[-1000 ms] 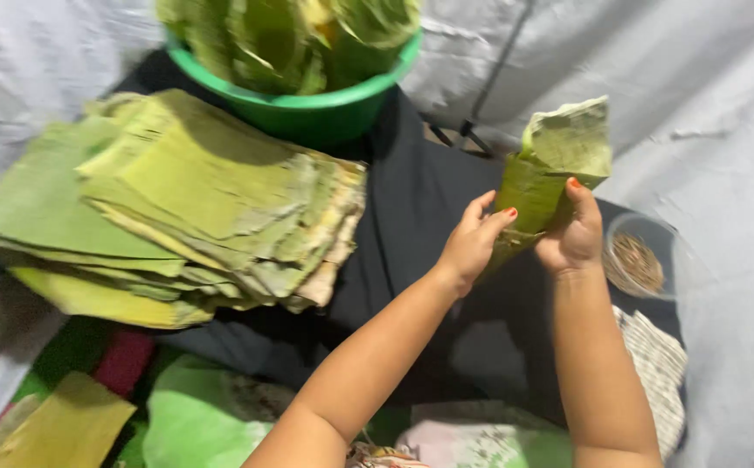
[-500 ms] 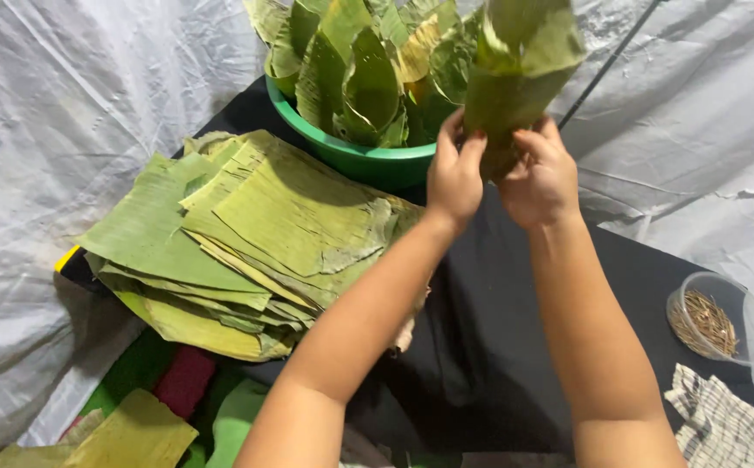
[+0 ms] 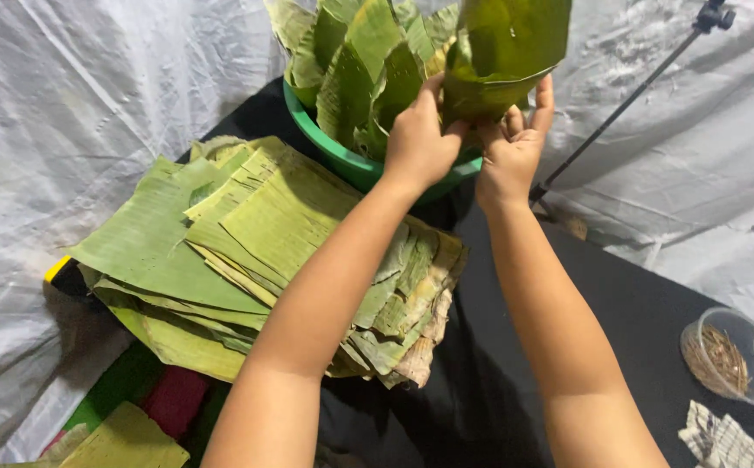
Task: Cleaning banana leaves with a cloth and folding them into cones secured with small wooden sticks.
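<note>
Both my hands hold a rolled banana-leaf cone [image 3: 502,56] over the green basin [image 3: 333,154] at the top of the view. My left hand [image 3: 418,139] grips the cone's left lower side. My right hand [image 3: 515,147] cups its base from the right, fingers spread upward. The basin is packed with several upright leaf cones [image 3: 355,65]. The cone's top runs out of the frame.
A thick stack of flat banana leaf pieces [image 3: 247,251] lies on the black cloth [image 3: 619,303] under my left forearm. A clear bowl of small sticks [image 3: 723,355] and a checked cloth [image 3: 723,438] sit at lower right. A tripod leg [image 3: 628,100] slants at upper right. White plastic sheeting [image 3: 65,130] surrounds everything.
My hands carried the leaf cone from the right side above the black cloth up to the green basin, and the view shifted so the basin and leaf stack sit closer.
</note>
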